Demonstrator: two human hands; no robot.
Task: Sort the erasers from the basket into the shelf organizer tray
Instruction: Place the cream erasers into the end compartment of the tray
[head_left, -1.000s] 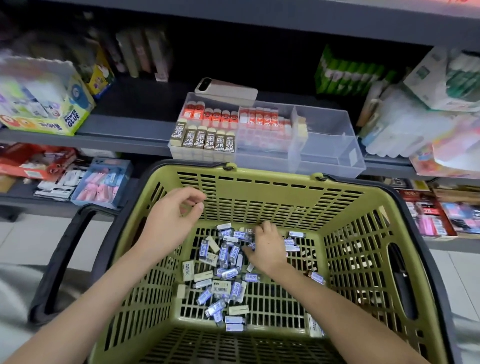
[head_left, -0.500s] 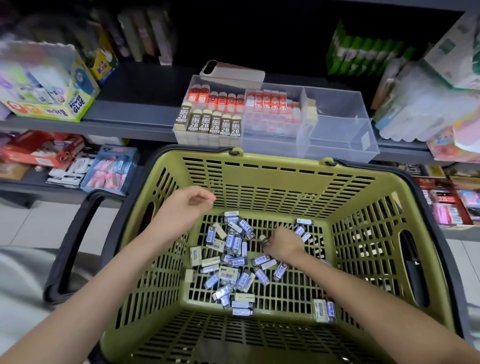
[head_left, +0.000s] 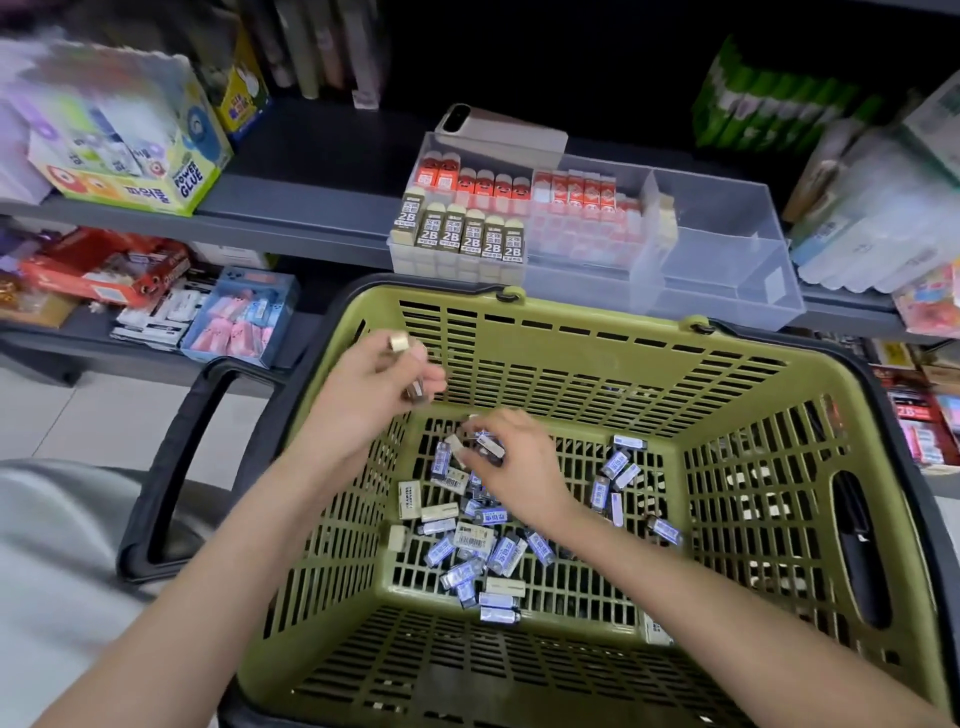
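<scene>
A green slotted basket (head_left: 597, 332) holds several loose erasers (head_left: 478, 545) in blue and cream sleeves on its floor. My left hand (head_left: 371, 395) hovers over the basket's left wall, fingers curled round a couple of small erasers, one end showing at the top. My right hand (head_left: 511, 460) is down in the basket, pinching a blue-sleeved eraser (head_left: 488, 446) just above the pile. On the shelf behind stands the clear organizer tray (head_left: 727, 270): brown 2B erasers (head_left: 462, 236) and red ones (head_left: 571, 200) fill its left and middle compartments, while the right compartments look bare.
A phone (head_left: 498, 132) lies behind the tray. A glue box (head_left: 130, 156) sits at shelf left and packaged stationery (head_left: 878, 218) at right. A black handle (head_left: 171, 467) juts from the basket's left side. Lower shelves carry more packs (head_left: 239, 317).
My left hand rose toward the basket's rim, its erasers now showing. My right hand lifted from the pile, pinching an eraser. The camera tilted down and closer.
</scene>
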